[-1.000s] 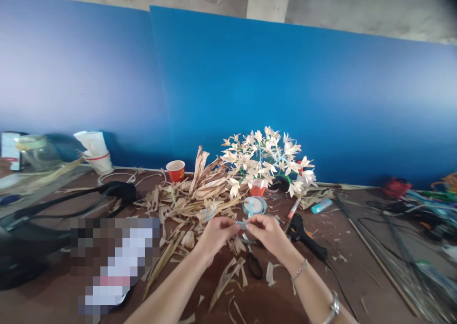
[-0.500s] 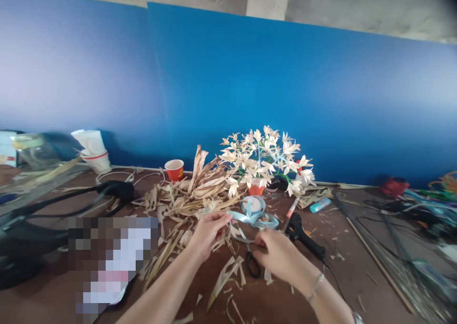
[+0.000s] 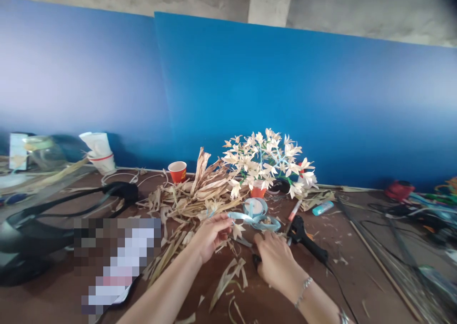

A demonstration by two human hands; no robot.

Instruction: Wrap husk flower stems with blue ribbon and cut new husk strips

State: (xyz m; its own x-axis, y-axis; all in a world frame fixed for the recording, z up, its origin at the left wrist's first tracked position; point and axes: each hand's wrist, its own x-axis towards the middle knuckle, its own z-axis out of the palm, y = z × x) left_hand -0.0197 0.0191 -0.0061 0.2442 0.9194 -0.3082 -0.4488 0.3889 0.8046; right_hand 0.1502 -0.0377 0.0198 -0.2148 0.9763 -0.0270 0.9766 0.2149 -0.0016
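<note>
My left hand (image 3: 210,234) pinches the end of a light blue ribbon (image 3: 246,217) that runs back to its roll (image 3: 254,207). A small dried-husk flower (image 3: 237,230) hangs just below that ribbon, beside my left fingers. My right hand (image 3: 274,260) lies closed over the black-handled scissors (image 3: 243,242) on the brown table; only the blades and a bit of handle show. Behind the roll stands a bouquet of cream husk flowers (image 3: 266,160) in an orange cup (image 3: 257,190).
Dried corn husks (image 3: 194,193) are piled behind my left hand, with scraps strewn over the table (image 3: 321,286). A black glue gun (image 3: 303,238) lies right of my right hand. A red paper cup (image 3: 177,171), a black bag (image 3: 32,238) and wires (image 3: 403,248) lie around.
My hands have parted; the right one let go of the ribbon, dropped to the table and closed over the scissors. The left one stayed holding the ribbon end.
</note>
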